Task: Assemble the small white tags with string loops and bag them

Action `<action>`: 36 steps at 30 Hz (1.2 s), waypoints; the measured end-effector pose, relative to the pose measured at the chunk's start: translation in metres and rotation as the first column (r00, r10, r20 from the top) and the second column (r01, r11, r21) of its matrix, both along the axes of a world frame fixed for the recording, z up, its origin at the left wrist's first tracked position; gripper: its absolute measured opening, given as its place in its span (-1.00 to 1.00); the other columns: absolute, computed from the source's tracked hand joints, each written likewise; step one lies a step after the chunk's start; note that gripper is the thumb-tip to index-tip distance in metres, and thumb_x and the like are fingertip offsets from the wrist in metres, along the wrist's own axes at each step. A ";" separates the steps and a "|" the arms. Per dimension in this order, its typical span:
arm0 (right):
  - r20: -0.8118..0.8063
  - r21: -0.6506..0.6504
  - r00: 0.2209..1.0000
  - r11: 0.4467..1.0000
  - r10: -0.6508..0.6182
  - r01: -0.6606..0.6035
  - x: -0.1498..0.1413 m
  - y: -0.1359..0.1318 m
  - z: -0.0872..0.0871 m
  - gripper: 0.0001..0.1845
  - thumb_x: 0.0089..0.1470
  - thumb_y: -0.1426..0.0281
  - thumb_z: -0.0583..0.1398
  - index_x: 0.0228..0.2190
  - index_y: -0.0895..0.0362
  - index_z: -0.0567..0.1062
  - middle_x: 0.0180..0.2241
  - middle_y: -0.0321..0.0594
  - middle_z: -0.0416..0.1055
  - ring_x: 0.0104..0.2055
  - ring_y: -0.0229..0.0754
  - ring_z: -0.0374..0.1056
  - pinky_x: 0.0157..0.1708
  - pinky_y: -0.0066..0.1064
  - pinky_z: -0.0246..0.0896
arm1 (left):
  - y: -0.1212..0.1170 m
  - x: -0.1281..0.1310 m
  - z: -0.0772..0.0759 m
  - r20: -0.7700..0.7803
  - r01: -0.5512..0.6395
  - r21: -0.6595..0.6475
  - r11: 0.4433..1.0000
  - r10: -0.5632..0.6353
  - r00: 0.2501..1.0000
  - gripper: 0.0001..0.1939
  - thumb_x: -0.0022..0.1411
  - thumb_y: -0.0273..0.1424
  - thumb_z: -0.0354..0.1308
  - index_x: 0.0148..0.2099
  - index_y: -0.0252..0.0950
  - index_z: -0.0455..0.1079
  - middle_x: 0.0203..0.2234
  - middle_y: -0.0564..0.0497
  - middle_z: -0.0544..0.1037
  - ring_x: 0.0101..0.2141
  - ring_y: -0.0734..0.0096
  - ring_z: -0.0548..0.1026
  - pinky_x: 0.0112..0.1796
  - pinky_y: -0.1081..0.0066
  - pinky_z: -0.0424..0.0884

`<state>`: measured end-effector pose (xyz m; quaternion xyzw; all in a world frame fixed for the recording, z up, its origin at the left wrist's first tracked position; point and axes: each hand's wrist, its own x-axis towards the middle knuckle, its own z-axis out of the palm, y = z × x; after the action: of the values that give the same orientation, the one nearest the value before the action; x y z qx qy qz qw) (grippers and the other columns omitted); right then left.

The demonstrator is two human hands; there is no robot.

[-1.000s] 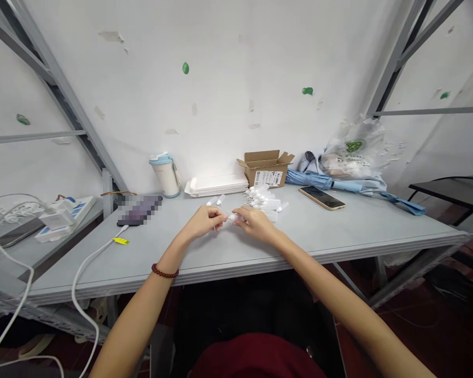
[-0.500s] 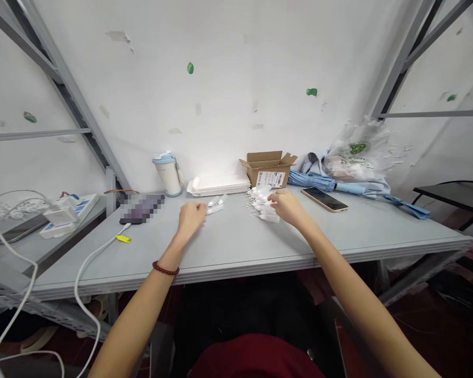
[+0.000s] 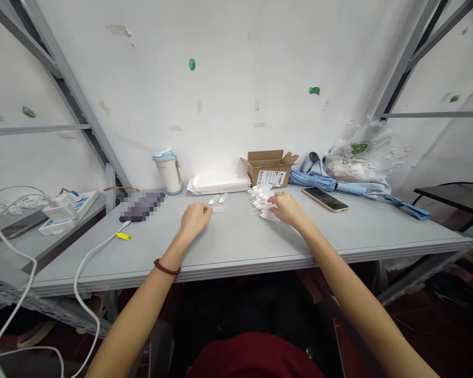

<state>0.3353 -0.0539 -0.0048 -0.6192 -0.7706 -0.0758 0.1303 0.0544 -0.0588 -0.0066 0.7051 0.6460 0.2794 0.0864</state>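
Observation:
My left hand rests on the grey table, its fingers curled and pinched at the edge of a small clear plastic piece. Just beyond lie two small white-and-clear plastic pieces, side by side. To the right is a heap of similar small white pieces, with thin white strands or tips along its left side. My right hand reaches into the right side of this heap with fingers bent together. What its fingertips grip is too small to make out.
Behind the heap stand an open cardboard box and a stack of white envelopes. A tumbler is at back left, near a blurred phone-like item on a cable. A phone and a folded blue umbrella lie right.
My left hand has shifted slightly right, closer to the clear piece, covering part of it. The right hand stays at the heap almost unmoved. The view has tilted very slightly.

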 end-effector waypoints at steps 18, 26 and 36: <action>-0.068 0.048 0.996 0.998 0.051 -0.048 -0.007 0.001 -0.004 -0.71 0.15 0.49 0.08 -0.09 0.26 0.44 -0.09 0.10 0.40 -0.03 0.02 0.27 -0.10 -0.28 0.11 | 0.001 0.002 0.000 0.053 0.040 0.033 0.999 -0.042 0.998 -0.74 0.12 -0.34 0.01 -0.55 -0.28 0.38 -0.65 -0.05 0.48 -0.50 0.28 0.44 -0.46 0.42 0.18; -0.585 0.008 0.737 0.912 0.338 -0.411 -0.042 -0.017 0.003 -0.73 0.21 0.35 0.01 -0.17 0.23 0.41 -0.36 -0.17 0.44 -0.33 -0.21 0.32 -0.30 -0.41 0.15 | -0.009 0.010 0.011 0.499 0.419 -0.088 0.904 -0.325 0.804 -0.60 0.10 -0.24 0.11 -0.06 -0.38 0.41 -0.47 -0.02 0.52 -0.51 0.41 0.47 -0.49 0.45 0.32; -0.665 -0.011 0.655 0.873 0.358 -0.488 -0.061 -0.024 -0.007 -0.72 0.21 0.33 0.02 -0.18 0.23 0.43 -0.44 -0.23 0.41 -0.35 -0.24 0.31 -0.28 -0.41 0.15 | -0.008 0.012 0.011 0.582 0.470 -0.116 0.875 -0.323 0.747 -0.71 0.09 -0.23 0.16 -0.26 -0.39 0.44 -0.45 -0.05 0.52 -0.51 0.46 0.45 -0.50 0.47 0.33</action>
<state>0.2744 -0.0777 -0.0119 -0.4185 -0.8045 0.2473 0.3413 0.0660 -0.0670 0.0042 0.7004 0.4583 0.3574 0.4143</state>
